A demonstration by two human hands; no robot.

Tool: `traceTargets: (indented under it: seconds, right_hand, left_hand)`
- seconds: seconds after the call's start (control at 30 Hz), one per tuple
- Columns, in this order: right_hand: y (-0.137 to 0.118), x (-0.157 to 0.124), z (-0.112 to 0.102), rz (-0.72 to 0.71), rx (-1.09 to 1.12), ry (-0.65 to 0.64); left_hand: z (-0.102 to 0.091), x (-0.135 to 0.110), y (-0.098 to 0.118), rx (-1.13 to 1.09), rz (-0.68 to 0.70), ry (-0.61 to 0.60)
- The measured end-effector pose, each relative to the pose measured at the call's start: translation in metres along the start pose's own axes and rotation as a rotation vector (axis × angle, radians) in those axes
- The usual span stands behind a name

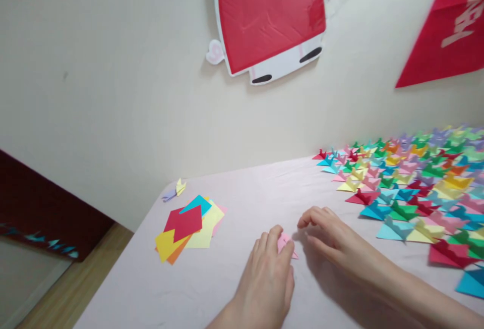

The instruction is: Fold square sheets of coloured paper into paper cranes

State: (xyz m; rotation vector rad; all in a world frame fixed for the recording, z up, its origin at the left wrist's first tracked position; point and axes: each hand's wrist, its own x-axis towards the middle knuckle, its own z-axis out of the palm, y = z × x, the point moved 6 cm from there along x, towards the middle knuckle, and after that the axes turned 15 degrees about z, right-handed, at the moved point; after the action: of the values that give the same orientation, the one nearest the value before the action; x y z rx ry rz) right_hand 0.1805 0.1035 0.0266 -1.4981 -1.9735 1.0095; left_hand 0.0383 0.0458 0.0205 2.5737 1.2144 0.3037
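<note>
A small pink folded paper (286,244) lies on the pale table (242,193) in front of me. My left hand (269,273) rests on it, palm down, fingers together and pressing the paper against the table. My right hand (325,230) hovers just to the right of the paper with its fingers curled and slightly apart, holding nothing. Most of the pink paper is hidden under my left fingers.
A loose stack of coloured paper squares (189,228) lies at the left of the table, with a small yellow and lilac folded piece (174,190) behind it. Several rows of folded paper cranes (408,187) cover the right side. Red posters hang on the wall.
</note>
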Motion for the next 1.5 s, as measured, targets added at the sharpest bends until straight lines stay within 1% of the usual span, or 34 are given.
traceTargets:
  seconds: [0.17, 0.3, 0.47, 0.63, 0.73, 0.87, 0.97, 1.13, 1.23, 1.33, 1.43, 1.5]
  right_hand:
    - [0.0, -0.008, 0.01, -0.037, -0.125, -0.024]
    - [0.0, -0.006, 0.02, -0.03, -0.151, -0.006]
    - [-0.006, -0.001, 0.024, -0.034, -0.168, 0.009]
    - [-0.004, -0.001, 0.025, -0.107, -0.125, 0.009]
    - [-0.002, -0.002, 0.028, -0.153, -0.114, -0.007]
    - [-0.004, -0.004, 0.029, -0.16, -0.134, -0.037]
    - [-0.009, -0.006, 0.028, -0.144, -0.156, -0.051]
    - [-0.013, -0.008, 0.027, -0.133, -0.178, -0.059]
    - [-0.011, -0.009, 0.027, -0.145, -0.167, -0.056]
    - [-0.009, -0.009, 0.027, -0.137, -0.148, -0.059]
    - [-0.009, -0.009, 0.028, -0.114, -0.143, -0.067]
    - [-0.009, -0.008, 0.03, -0.086, -0.155, -0.079]
  left_hand:
    - [0.004, 0.002, 0.002, -0.167, -0.071, 0.084]
    - [0.002, 0.007, -0.001, -0.15, -0.061, 0.122]
    - [-0.005, 0.009, -0.003, -0.044, 0.007, 0.166]
    - [-0.006, 0.005, -0.006, -0.021, 0.135, 0.121]
    - [-0.012, 0.0, -0.01, -0.051, 0.22, 0.132]
    - [-0.018, -0.003, -0.013, -0.053, 0.291, 0.108]
    - [-0.019, -0.002, -0.013, -0.011, 0.321, 0.097]
    - [-0.02, -0.001, -0.011, 0.064, 0.367, 0.165]
    - [-0.021, 0.0, -0.013, -0.008, 0.345, 0.245]
    - [-0.02, 0.003, -0.02, -0.126, 0.245, 0.32]
    - [-0.017, 0.005, -0.026, -0.196, 0.133, 0.338]
    - [-0.014, 0.006, -0.028, -0.223, 0.092, 0.332]
